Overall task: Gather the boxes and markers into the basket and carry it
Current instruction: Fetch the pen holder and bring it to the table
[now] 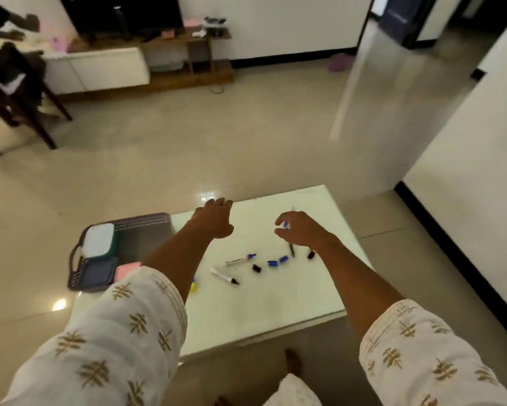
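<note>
markers and loose caps lie scattered on the white table, just below and between both hands, their long axes pointing every which way; the basket with boxes sits at the table's left edge. right hand hovers nearest them, fingers curled round a blue marker, while left hand reaches forward, fingers loosely bent and holding nothing.

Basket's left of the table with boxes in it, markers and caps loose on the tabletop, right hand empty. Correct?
Not quite: the right hand is not empty; its fingers pinch a blue marker, as the head view shows. The rest holds: basket left of the table, boxes inside, markers and caps loose on top.
</note>
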